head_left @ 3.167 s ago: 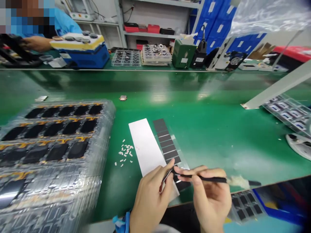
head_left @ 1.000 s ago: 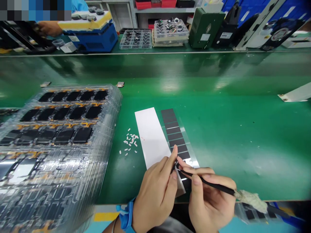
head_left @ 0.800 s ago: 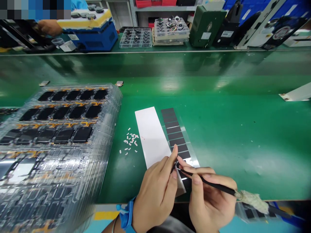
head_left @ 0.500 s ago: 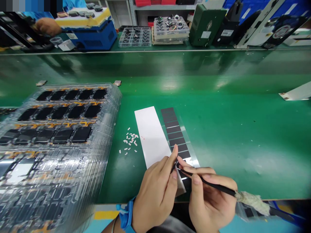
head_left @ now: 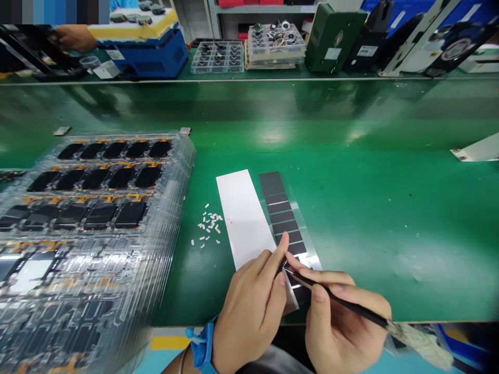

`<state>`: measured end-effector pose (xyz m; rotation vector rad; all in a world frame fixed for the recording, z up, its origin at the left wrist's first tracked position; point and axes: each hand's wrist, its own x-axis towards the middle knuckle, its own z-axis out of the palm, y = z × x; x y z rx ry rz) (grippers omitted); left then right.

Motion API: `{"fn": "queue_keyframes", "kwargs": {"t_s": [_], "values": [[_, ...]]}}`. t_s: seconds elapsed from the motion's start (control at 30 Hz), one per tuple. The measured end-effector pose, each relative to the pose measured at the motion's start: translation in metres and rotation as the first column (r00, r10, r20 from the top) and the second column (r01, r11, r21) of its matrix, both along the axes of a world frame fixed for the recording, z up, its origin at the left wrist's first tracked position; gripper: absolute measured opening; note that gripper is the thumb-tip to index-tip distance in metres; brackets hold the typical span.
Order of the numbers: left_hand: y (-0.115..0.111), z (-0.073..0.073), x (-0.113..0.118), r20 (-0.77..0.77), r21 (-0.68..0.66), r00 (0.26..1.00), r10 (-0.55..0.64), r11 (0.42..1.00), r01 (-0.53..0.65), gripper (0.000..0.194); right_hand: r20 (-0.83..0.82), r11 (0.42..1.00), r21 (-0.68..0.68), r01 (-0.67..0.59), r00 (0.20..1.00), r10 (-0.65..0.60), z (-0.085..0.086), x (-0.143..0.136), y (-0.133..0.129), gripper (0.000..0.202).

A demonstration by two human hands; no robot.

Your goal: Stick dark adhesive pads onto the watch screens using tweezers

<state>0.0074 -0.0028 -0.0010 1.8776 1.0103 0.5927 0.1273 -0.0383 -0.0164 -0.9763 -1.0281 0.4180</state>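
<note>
My left hand (head_left: 253,306), with a blue strap at the wrist, pinches a small dark piece (head_left: 280,266) between thumb and index finger, mostly hidden by the fingers. Black tweezers (head_left: 351,305), their rear end wrapped in pale material, are gripped by my right hand (head_left: 345,322). The tweezer tips meet the small piece at my left fingertips. Beneath both hands lie a white sheet (head_left: 245,213) and a clear strip of dark rectangular stickers (head_left: 280,213). Left of the sheet, several tiny white scraps (head_left: 211,223) are scattered on the green bench.
Stacked clear trays (head_left: 171,208) holding black watch-like screens fill the left side. On the back ledge stand a blue machine (head_left: 152,59), clear part trays (head_left: 217,56) and a green box (head_left: 333,39). A co-worker's hand (head_left: 76,38) shows at the upper left.
My right hand and the tweezers have shifted slightly to the right. My left hand stays nearly in place, still pinching the small piece.
</note>
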Motion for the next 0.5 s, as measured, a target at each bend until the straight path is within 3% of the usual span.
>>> {"fn": "queue_keyframes", "kwargs": {"t_s": [0.5], "values": [[-0.0014,-0.0013,-0.0011,-0.023,0.026,1.000,-0.010,1.000,0.011,0.055,0.013,1.000,-0.002,-0.022,1.000,0.022,-0.0006,0.0003,-0.0020,0.034]]}}
